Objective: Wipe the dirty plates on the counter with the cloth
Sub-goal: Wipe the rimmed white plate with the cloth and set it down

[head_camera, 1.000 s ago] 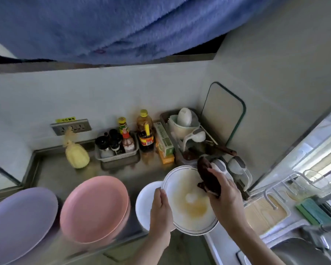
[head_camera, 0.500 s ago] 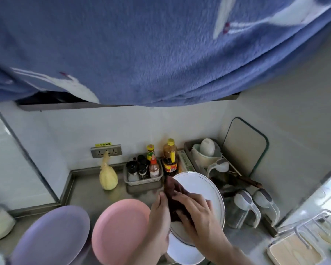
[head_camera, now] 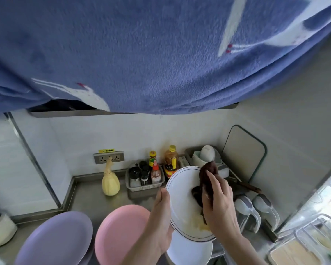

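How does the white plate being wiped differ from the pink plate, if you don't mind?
The white plate is held tilted by the left hand; the pink plate rests on the counter. The white one has a dark rim line and yellow smears; the pink one is plain. Both are round.

There are four plates: one white plate with a thin line (head_camera: 182,190) is held up, one plain white plate (head_camera: 189,251) lies right under it, one pink plate (head_camera: 120,234) lies to its left, and one purple plate (head_camera: 54,240) lies further left. There is one dark cloth (head_camera: 206,178) on the held plate. Two hands show, the left hand (head_camera: 159,220) and the right hand (head_camera: 218,203).
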{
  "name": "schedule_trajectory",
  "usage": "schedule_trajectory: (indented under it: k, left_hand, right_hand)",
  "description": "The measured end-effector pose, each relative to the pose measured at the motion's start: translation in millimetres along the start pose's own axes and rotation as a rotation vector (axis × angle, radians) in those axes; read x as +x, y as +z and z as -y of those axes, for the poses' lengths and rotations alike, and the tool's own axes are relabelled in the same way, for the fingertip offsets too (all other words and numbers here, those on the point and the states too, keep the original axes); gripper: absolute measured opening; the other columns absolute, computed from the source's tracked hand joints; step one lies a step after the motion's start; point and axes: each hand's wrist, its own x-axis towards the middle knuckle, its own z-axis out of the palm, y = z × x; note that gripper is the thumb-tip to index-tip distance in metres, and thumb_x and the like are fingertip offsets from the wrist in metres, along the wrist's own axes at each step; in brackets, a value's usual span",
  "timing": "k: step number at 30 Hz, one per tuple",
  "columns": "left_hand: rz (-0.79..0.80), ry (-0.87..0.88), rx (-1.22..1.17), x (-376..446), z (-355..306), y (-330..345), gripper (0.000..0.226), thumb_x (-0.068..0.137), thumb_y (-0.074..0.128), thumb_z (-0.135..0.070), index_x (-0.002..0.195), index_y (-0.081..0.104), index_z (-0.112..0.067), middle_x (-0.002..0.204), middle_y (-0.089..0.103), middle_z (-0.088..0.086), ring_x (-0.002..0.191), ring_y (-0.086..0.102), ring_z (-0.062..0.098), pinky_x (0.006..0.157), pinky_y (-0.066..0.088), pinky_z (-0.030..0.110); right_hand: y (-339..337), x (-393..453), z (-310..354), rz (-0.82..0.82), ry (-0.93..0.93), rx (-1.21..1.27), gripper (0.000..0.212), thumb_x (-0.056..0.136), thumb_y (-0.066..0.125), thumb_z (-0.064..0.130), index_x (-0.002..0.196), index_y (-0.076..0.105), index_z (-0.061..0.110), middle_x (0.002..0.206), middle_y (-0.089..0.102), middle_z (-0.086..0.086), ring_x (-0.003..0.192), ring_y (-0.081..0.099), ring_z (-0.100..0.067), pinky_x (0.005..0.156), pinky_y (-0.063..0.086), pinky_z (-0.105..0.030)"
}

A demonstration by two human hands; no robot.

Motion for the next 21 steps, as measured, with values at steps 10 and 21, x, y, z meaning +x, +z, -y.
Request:
schedule_trajectory:
  k: [10,21]
  left_hand:
    - [0.001,-0.063,-0.093,6.7,2.7,-6.4,0.054,0.093,0.038,-0.056,0.087,0.067,-0.011,0.081,0.072,0.014,0.083,0.07,0.031,0.076,0.055,0.039]
    - [-0.071,-0.064,-0.041,6.3,6.5,-12.0,0.064,0.088,0.039,-0.062,0.101,0.066,-0.006,0.1,0.073,0.017,0.098,0.069,0.031,0.094,0.053,0.048]
  right_hand:
    - [10.3,-36.0,37.4,0.355,-0.231,0.17,0.054,0.064,0.059,0.027,0.117,0.064,0.035,0.112,0.058,0.01,0.087,0.058,-0.017,0.077,0.053,-0.034]
    - [-0.2,-51.6,34.6,0.367,-0.312,0.027,0.056,0.073,0.053,0.027,0.128,0.057,0.034,0.127,0.058,0.009,0.091,0.057,-0.018,0.074,0.053,-0.035]
